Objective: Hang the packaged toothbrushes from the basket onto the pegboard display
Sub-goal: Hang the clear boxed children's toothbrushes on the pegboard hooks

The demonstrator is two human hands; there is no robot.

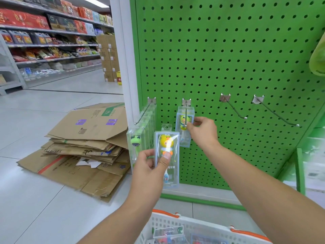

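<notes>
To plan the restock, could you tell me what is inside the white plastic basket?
The white plastic basket holds clear toothbrush packages; the frame's bottom edge hides the rest, so no count.

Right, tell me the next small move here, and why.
Probably push the frog toothbrush pack back along the second hook with the right hand, since it sits near the tip; the left hand holds the duck toothbrush pack ready to follow.

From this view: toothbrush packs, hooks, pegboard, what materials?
Toothbrush pack in the left hand: clear rigid plastic, glossy; contents visible, glare streak. Hooks: bare metal wire, shiny grey, ball tip. Pegboard: probably painted sheet metal, satin green, evenly punched holes.
</notes>
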